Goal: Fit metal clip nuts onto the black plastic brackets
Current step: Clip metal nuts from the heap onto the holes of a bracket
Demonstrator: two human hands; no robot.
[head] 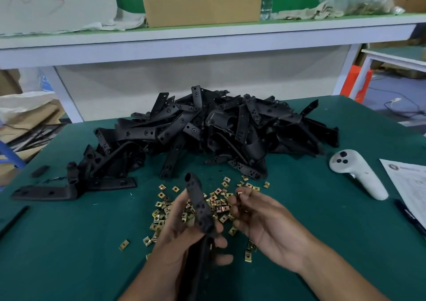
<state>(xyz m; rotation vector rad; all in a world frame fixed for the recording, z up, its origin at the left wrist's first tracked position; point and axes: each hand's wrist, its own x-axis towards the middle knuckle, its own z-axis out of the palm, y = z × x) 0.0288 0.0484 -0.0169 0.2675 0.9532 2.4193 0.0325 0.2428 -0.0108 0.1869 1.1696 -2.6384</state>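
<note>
A black bracket [200,206] is gripped in the left hand [184,238] with its holed end raised, presumably so that the clip nut [238,194] pinched in the fingertips of the right hand [260,222] can be slid on. Both are held above the brass-coloured loose nuts [207,205] scattered on the green desk [69,243], near the heaped bracket pile [207,134]; the bracket is seen as a matte, angled strip

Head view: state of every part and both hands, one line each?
Bracket: held upright in left hand.
Clip nut: pinched in right hand, not yet fitted.
Loose nuts: scattered on mat.
Bracket pile: heaped behind.
Controller: lying untouched.
</note>
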